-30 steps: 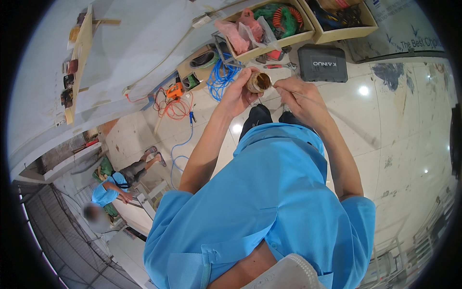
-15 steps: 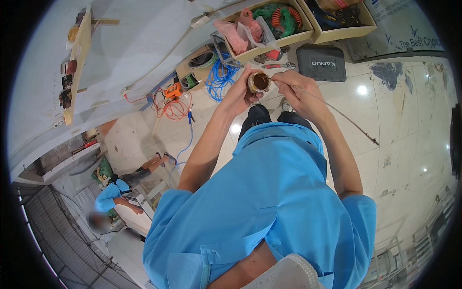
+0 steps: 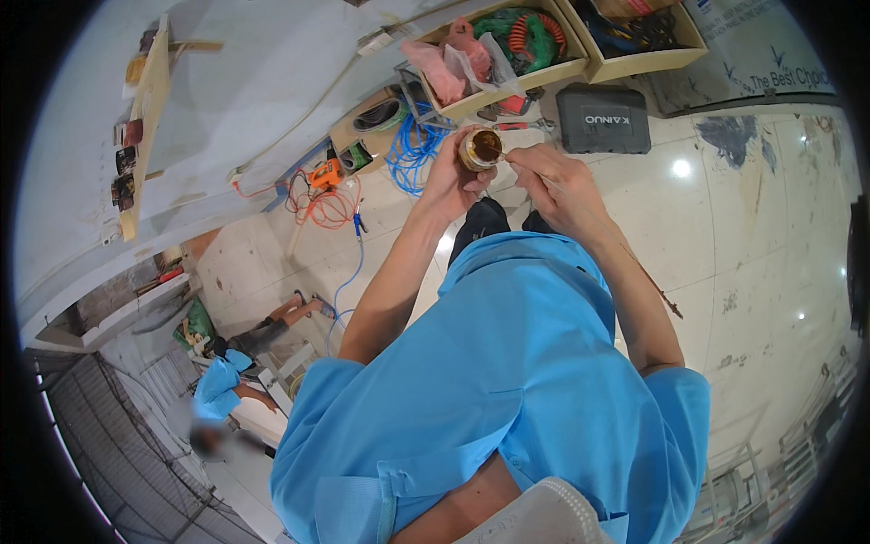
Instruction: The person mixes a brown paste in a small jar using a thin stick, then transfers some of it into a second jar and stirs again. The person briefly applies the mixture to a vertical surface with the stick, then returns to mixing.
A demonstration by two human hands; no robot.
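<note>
A small open jar (image 3: 468, 156) with dark brown contents sits tilted in my left hand (image 3: 446, 186), whose fingers curl round its side. Just right of its rim, my right hand (image 3: 560, 186) pinches a thin stick (image 3: 649, 278). Its front end reaches the jar's mouth; whether the tip touches the brown contents I cannot tell. The middle of the stick is hidden behind my right hand and wrist, and its rough brown tail shows beside my forearm.
Beyond my hands are a wooden drawer (image 3: 544, 77) of bags and hoses, another drawer (image 3: 684, 59) and a black case (image 3: 603, 120). A blue hose (image 3: 412, 154) and an orange power tool (image 3: 325, 174) lie at left. A person (image 3: 217, 385) works at a bench, lower left.
The jar has shifted slightly left and its mouth is turned more toward my right hand. The stick's tail has swung left and down, against my forearm. The other person has shifted.
</note>
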